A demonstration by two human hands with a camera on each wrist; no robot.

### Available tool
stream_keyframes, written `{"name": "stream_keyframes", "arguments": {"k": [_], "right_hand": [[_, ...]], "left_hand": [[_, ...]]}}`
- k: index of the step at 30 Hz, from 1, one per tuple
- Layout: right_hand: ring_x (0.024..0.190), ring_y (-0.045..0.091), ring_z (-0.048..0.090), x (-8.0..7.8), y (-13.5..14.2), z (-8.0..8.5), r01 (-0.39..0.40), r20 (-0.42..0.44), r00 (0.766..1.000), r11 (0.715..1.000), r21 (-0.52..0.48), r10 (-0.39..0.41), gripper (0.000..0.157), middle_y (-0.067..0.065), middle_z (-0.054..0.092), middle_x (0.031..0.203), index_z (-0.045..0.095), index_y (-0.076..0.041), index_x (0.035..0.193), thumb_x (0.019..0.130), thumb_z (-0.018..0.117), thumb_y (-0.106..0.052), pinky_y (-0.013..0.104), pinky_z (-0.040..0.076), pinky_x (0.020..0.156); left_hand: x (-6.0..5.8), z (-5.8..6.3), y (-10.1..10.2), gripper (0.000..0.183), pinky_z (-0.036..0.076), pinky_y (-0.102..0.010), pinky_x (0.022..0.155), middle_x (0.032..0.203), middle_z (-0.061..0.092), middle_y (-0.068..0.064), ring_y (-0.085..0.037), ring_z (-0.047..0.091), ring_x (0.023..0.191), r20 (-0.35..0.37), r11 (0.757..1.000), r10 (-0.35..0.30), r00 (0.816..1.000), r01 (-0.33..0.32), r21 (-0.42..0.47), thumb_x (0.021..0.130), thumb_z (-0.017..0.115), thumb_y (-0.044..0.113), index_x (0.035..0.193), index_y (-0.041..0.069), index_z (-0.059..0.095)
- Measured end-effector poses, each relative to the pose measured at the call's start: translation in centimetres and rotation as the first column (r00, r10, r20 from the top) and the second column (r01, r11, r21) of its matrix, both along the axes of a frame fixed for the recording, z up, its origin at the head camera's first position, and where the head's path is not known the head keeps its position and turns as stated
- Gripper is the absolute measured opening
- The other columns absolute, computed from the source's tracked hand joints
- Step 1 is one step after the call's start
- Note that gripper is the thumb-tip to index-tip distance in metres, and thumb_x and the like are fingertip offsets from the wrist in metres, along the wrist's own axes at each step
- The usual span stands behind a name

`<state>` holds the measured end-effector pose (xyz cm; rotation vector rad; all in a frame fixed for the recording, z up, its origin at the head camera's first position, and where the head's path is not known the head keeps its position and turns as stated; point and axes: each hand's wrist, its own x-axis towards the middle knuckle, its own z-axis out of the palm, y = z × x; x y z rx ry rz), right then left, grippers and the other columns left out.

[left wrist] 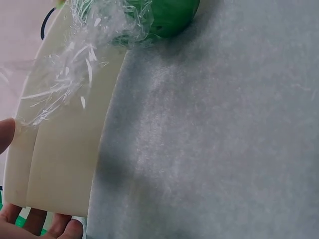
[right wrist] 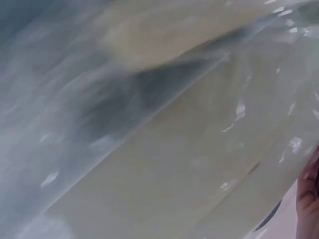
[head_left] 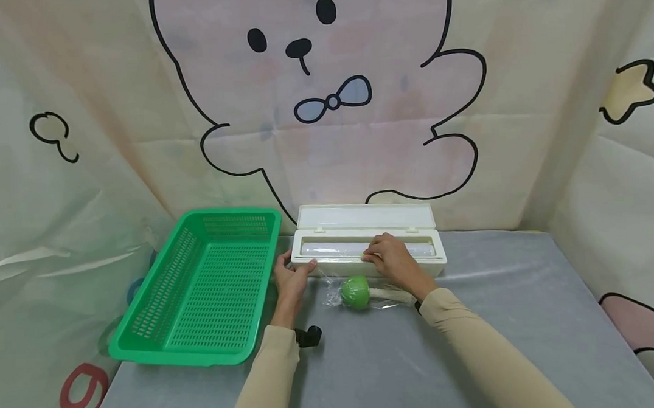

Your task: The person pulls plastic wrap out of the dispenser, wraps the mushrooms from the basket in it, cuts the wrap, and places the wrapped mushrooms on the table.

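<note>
A white cling film dispenser [head_left: 330, 268] lies lengthwise at the back of the table, its lid [head_left: 366, 215] raised and a film roll [head_left: 334, 248] inside. My left hand [head_left: 291, 284] grips its left end, thumb at the front edge and fingers around the end. At the front rim, my right hand [head_left: 390, 259] pinches a small yellow-green slider [head_left: 364, 256]. Just in front lies a round green head [head_left: 355, 293] on a pale stalk [head_left: 391, 295], covered by clear film [left wrist: 79, 64]. The right wrist view is blurred; film crosses it and few fingers [right wrist: 306, 199] show.
A green perforated plastic basket [head_left: 251, 347] stands left of the dispenser, close to my left hand. The table has a grey cover [head_left: 518, 317]. A printed fabric backdrop [head_left: 391, 158] rises right behind the dispenser.
</note>
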<state>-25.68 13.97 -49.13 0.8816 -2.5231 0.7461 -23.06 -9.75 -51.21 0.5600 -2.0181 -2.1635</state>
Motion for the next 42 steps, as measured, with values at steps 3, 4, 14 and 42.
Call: {"name": "stream_keyframes", "arguments": {"k": [3,4,14,42], "right_hand": [[0.078,0.026,0.062,0.0,1.2,-0.3,-0.012,-0.019,1.0,1.0,-0.013,0.012,0.008,0.006,0.07,0.082,0.08,-0.002,0.086,0.082,0.084,-0.007,0.041,0.051,0.071],[0.078,0.026,0.062,0.0,1.4,-0.4,-0.012,-0.023,1.0,1.0,-0.011,0.012,0.008,0.007,0.07,0.082,0.08,-0.001,0.086,0.082,0.083,-0.007,0.041,0.051,0.072],[0.079,0.028,0.063,-0.2,1.7,-0.1,-0.009,0.0,1.0,1.0,-0.004,0.009,0.007,0.008,0.071,0.083,0.08,-0.002,0.085,0.081,0.084,-0.006,0.042,0.051,0.073],[0.079,0.029,0.059,2.1,8.8,-1.1,0.102,-0.12,0.987,0.992,-0.076,-0.111,0.015,0.011,0.067,0.087,0.079,0.002,0.086,0.076,0.088,-0.006,0.045,0.049,0.067]], "left_hand": [[0.0,-0.1,-0.1,0.067,0.049,-0.044,0.093,0.138,0.048,-0.02,-0.034,0.056,0.117,0.008,1.0,-0.009,1.0,0.009,-0.002,0.088,0.075,0.001,0.147,0.003,0.044],[0.0,-0.1,-0.1,0.067,0.049,-0.044,0.093,0.139,0.047,-0.02,-0.034,0.055,0.117,0.011,1.0,-0.012,1.0,0.012,-0.001,0.088,0.076,0.001,0.147,0.003,0.044],[-0.1,-0.2,-0.1,0.067,0.049,-0.044,0.093,0.138,0.048,-0.021,-0.035,0.056,0.117,0.017,1.0,-0.006,1.0,0.006,-0.008,0.088,0.075,0.001,0.147,0.002,0.044],[0.2,-0.2,-0.1,0.064,0.049,-0.042,0.09,0.137,0.047,-0.022,-0.035,0.056,0.117,-0.005,1.0,0.003,1.0,-0.003,-0.018,0.089,0.076,0.003,0.145,0.0,0.045]]}}
